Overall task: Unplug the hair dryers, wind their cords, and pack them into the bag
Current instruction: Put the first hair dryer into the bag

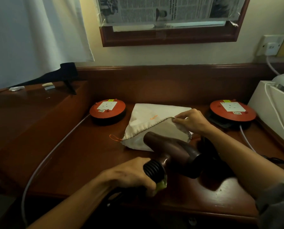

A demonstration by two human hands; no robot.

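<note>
Cream bag with orange lettering, dark brown hair dryer, red socket reels, reddish-brown wooden desk.

left hand grips hair dryer; right hand lifts bag rim

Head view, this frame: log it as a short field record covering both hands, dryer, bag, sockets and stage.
left hand: left hand closed on the handle of the hair dryer, nozzle pointed at the bag mouth
right hand: right hand pinching the bag's hem, lifting it open
bag: white drawstring bag lying on the desk, orange cord loop at its left corner
sockets: left reel and right reel, nothing plugged in
stage: dryer at the opening, not yet inside
</note>
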